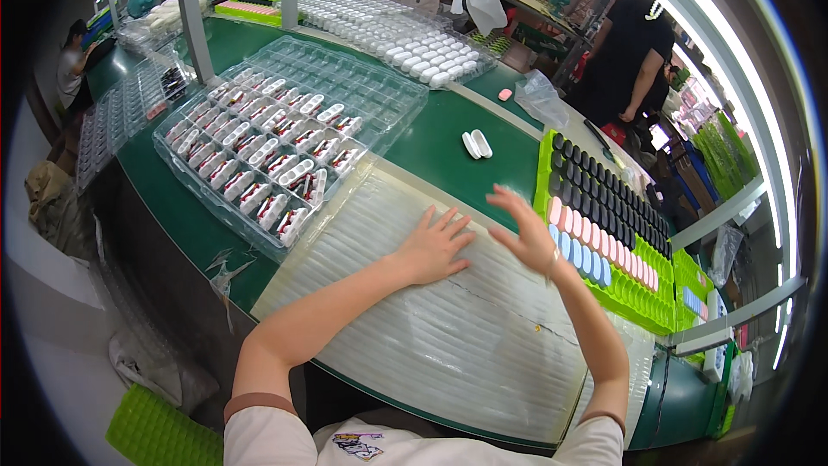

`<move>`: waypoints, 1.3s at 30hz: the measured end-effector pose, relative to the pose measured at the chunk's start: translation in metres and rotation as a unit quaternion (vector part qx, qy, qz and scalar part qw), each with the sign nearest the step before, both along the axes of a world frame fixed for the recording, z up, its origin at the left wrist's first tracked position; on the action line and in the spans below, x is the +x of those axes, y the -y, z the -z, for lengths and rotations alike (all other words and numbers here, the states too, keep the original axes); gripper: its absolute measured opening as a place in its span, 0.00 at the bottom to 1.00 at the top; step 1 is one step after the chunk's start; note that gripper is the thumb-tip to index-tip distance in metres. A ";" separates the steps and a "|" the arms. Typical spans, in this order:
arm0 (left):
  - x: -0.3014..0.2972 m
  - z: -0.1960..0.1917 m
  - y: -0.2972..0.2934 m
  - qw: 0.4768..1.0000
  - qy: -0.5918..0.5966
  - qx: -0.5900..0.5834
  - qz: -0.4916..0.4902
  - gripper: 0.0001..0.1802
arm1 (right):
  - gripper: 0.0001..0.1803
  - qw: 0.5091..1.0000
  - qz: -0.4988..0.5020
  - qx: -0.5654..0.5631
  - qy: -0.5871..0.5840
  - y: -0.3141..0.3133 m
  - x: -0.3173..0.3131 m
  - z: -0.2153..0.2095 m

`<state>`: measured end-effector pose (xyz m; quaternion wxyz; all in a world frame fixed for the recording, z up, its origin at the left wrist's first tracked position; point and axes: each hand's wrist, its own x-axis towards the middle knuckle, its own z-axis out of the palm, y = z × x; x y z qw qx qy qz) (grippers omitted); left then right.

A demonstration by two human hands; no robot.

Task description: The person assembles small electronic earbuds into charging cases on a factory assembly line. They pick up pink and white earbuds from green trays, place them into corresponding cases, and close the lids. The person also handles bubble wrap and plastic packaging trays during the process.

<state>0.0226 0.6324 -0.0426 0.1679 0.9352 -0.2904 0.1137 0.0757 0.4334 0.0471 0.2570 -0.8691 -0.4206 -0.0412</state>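
My left hand (434, 246) rests palm down on the pale ribbed mat (414, 336), fingers spread and nothing in them. To its right my right hand (524, 229) is raised over the mat's far edge, fingers apart and holding nothing. Beyond both hands a white oval case (476, 145) lies with its two halves side by side on the green tabletop (431, 134). Nearest the right hand is a lime-green tray (542, 181) with rows of black, pink and light blue oval pieces. On the left a clear plastic tray (259, 237) holds white parts with red bits.
Farther back another clear tray holds many white oval cases (431, 60). A pink oval piece (505, 95) lies near a clear plastic bag (542, 99). Grey metal posts (191, 17) rise from the bench. A person in black (630, 52) stands at the back right; another (73, 65) is far left.
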 end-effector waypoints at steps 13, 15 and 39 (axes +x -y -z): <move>0.002 -0.006 -0.002 0.998 -0.011 -0.055 0.009 0.28 | 0.18 0.928 0.329 -0.172 -0.037 -0.067 0.201 0.045; 0.009 -0.014 -0.005 0.982 0.103 -0.156 -0.022 0.30 | 0.14 0.945 0.303 -0.123 -0.024 -0.054 0.188 0.041; -0.042 -0.230 0.045 0.936 0.119 -0.035 0.331 0.15 | 0.62 0.871 0.335 0.238 0.271 0.176 -0.040 -0.010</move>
